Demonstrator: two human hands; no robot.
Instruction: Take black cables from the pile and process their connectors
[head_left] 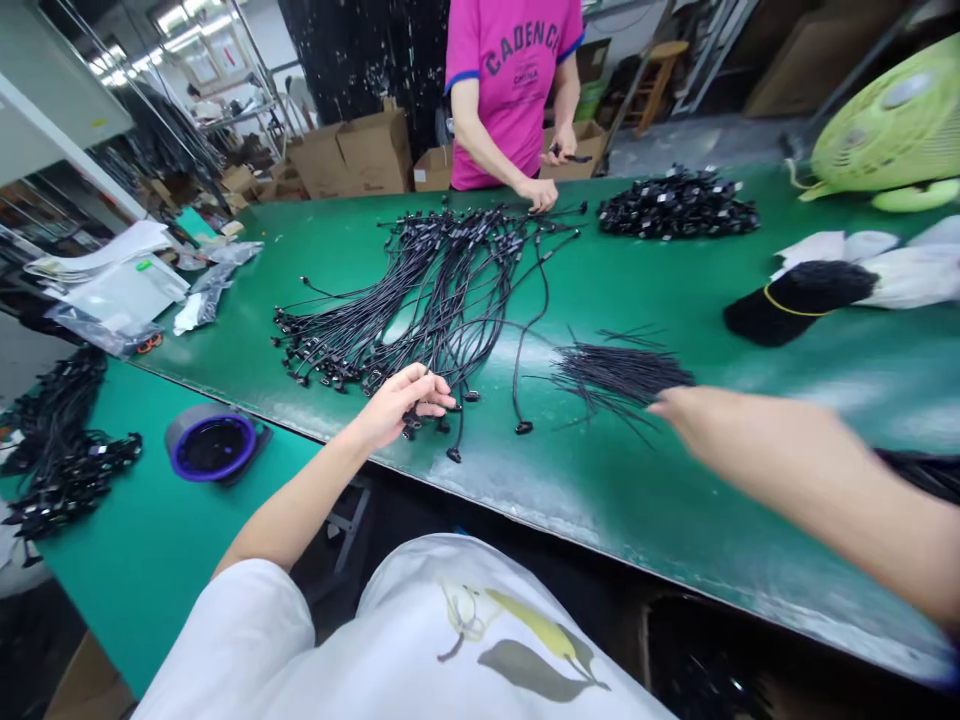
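My left hand (409,400) is at the near end of a spread of black cables (442,290), its fingers curled round cable ends with black connectors. Some plugs hang below the fingers, close to the table's front edge. My right hand (701,415), smeared by motion, is at the right end of a loose pile of thin black ties (622,372). Its fingertips touch or hover over the ends of the ties; which of the two I cannot tell. One cable (523,375) lies apart between the spread and the ties.
Across the green table (315,240), a person in a pink shirt (517,90) handles the cables' far ends. A heap of black connectors (679,203), a banded black bundle (795,300) and a green fan (892,120) stand right. A purple-rimmed round container (214,445) sits left.
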